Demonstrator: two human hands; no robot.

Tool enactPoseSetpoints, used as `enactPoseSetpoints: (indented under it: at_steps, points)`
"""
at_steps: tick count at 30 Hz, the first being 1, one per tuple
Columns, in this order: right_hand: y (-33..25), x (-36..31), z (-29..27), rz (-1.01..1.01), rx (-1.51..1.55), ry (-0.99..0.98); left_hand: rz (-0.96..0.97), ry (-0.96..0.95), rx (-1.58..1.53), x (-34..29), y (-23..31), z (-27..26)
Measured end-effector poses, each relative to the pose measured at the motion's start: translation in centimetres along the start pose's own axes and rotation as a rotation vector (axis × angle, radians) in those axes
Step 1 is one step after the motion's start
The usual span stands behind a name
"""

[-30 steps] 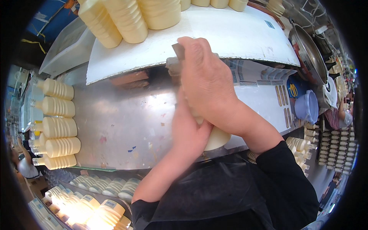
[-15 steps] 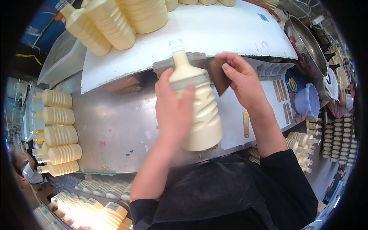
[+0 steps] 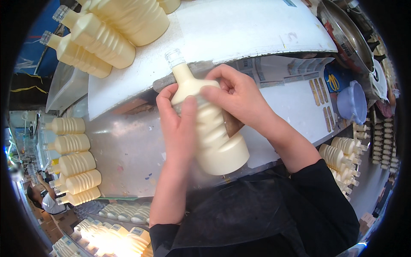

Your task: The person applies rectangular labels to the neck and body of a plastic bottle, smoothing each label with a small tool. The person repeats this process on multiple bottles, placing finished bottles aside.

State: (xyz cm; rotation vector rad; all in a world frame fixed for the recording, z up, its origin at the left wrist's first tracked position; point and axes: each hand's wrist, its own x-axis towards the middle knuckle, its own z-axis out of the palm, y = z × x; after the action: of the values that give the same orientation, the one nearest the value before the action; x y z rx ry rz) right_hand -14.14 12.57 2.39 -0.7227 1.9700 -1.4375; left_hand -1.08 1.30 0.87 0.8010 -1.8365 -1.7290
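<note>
A cream-coloured plastic bottle (image 3: 218,150) with ridged sides and a clear threaded neck lies tilted in front of me, its neck pointing away and to the left. My left hand (image 3: 177,122) grips its left side, thumb on the front near the shoulder. On the other side my right hand (image 3: 235,94) presses thumb and fingers against the bottle's shoulder. A flat brown plate (image 3: 232,124), like a scraper blade, sticks out below the right palm beside the bottle. Behind the bottle's neck is a grey cloth-like pad (image 3: 164,82), partly hidden.
More cream bottles (image 3: 102,40) stand on the white board (image 3: 239,32) at the far left. Several others (image 3: 77,162) lie along the metal table's (image 3: 128,165) left edge. To the right are a white sheet (image 3: 287,107) with brown strips, a lilac bucket (image 3: 352,103) and a large pan (image 3: 346,34).
My right hand has moved left onto the bottle's shoulder with the brown plate. The band seen across the upper bottle is now mostly covered by my hands.
</note>
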Motion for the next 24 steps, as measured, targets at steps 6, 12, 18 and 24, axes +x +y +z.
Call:
enactPoseSetpoints:
  at_steps: [6, 12, 18, 24]
  points:
    - [-0.1, -1.4, -1.3, -0.120, 0.090, 0.055, 0.343, 0.181, 0.285, 0.0, -1.3, -0.7]
    - [-1.3, -2.1, -0.6, -0.352, -0.198, 0.168, 0.487, 0.104, 0.347, 0.5, 0.8, -1.4]
    - [-1.7, -1.7, 0.0, -0.451, -0.334, 0.217, 0.513, 0.092, 0.344, 0.7, 0.4, -1.8]
    - [-2.2, -2.2, 0.4, -0.425, -0.362, 0.237, 0.530, 0.088, 0.342, 0.9, 0.5, -1.7]
